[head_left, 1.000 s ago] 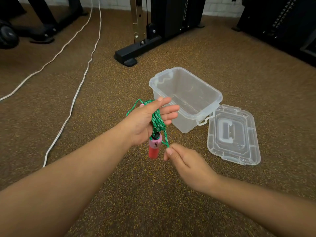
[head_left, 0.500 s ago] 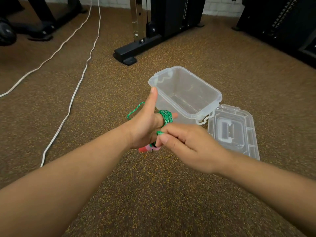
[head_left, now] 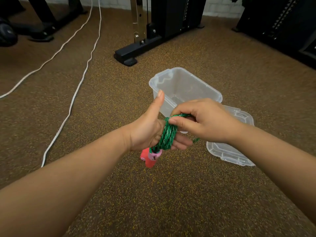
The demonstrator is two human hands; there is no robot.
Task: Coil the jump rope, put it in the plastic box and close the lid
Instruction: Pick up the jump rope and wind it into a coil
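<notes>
My two bare forearms come in from the bottom corners of the frame and meet just below its centre. My left hand (head_left: 147, 132) stands on edge with the thumb pointing straight up and the fingers stretched out flat to the right. Wound around those fingers is the jump rope (head_left: 168, 135): a green braided cord flecked with darker and lighter green, lying in several tight turns side by side like a thick band. Under the hand hang its handles (head_left: 150, 157), red-orange with a pale pink collar where the cord enters; they dangle below my palm, clear of the floor. My right hand (head_left: 203, 120) is curled closed just right of the coil, thumb and fingertips pinching a strand of the cord at the top of the band. A short bit of green cord shows beneath that hand.

Below it all is the brown speckled carpet (head_left: 153, 194). Just beyond my hands, at centre frame, the clear plastic box (head_left: 196, 82) stands open on the floor, nothing visible inside. Its clear lid (head_left: 227, 154) lies flat to the right of it, partly hidden by my right wrist.

Farther off, two white cables (head_left: 75, 94) run across the left of the frame, and the black base of a gym machine (head_left: 136, 52) sits at upper centre.
</notes>
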